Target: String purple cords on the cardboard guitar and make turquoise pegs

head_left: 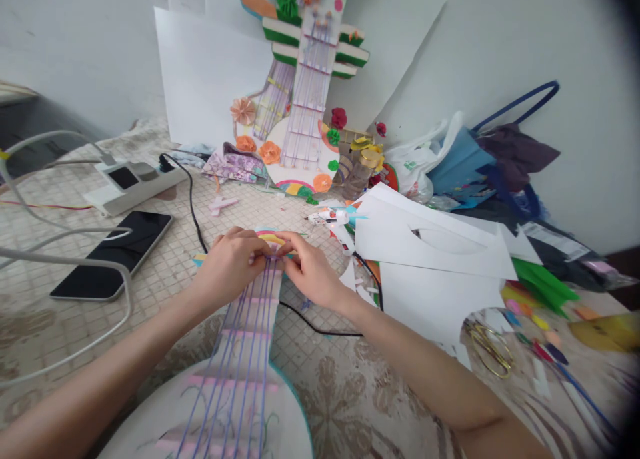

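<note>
A handmade white paper guitar [295,405] lies before me, its round body nearest and its neck pointing away. Purple strings [239,352] run up the neck across several pink strips. At the far end of the neck, my left hand [235,255] and my right hand [310,265] meet with fingers pinched together. Both sets of fingertips touch the string ends there, below a small rainbow-coloured arc [270,235]. Whatever fine piece of string sits between the fingertips is mostly hidden.
A decorated paper guitar [313,99] stands against the wall. Left are a phone [115,255], a power strip [130,185] and white cables. To the right lie a glue gun [330,219] with a black cord, cut white paper [435,299], gold-handled scissors [490,352] and bags [455,165].
</note>
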The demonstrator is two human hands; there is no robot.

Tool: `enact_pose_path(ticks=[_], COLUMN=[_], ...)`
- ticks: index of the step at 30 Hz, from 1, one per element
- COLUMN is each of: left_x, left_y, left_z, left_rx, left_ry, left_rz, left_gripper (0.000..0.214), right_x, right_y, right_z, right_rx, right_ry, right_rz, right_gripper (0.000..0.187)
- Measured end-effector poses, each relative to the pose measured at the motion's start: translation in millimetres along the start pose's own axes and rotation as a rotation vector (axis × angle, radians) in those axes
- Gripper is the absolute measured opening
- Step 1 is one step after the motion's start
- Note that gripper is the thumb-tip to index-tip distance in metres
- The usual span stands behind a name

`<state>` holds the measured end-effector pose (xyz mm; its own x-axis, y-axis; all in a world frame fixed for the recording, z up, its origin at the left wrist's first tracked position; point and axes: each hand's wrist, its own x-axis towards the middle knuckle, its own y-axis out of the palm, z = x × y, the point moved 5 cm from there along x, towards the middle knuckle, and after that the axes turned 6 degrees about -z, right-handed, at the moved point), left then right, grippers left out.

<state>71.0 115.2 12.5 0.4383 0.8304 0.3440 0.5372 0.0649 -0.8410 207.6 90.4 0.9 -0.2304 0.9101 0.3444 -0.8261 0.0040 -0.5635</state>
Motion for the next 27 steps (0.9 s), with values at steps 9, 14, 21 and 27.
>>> enact_pose_path(ticks=[9,14,21,27], left_x=[0,1,0,2], left_y=[0.1,0.3,-0.6,-2.1], left_z=[-1,-1,-1,-3], left_rx=[0.003,0.011,0.016,0.023], left_ry=[-0.008,-0.009,-0.006,-0.011], left_rz=[0.015,0.007,0.009,0.031], left_gripper=[0.022,0.023,0.020,0.019], right_x=[-2,-1,-2,-3], right_y=[-2,0,-5,-14], right_z=[0,-2,0,0], right_rx=[0.037,0.044,0.063,0.030], right_ry=[-0.004,0.019,0.022,0.019], right_rz=[-0.033,0.003,-0.030,-0.066], right_gripper=[0.048,0.046,0.045,0.040])
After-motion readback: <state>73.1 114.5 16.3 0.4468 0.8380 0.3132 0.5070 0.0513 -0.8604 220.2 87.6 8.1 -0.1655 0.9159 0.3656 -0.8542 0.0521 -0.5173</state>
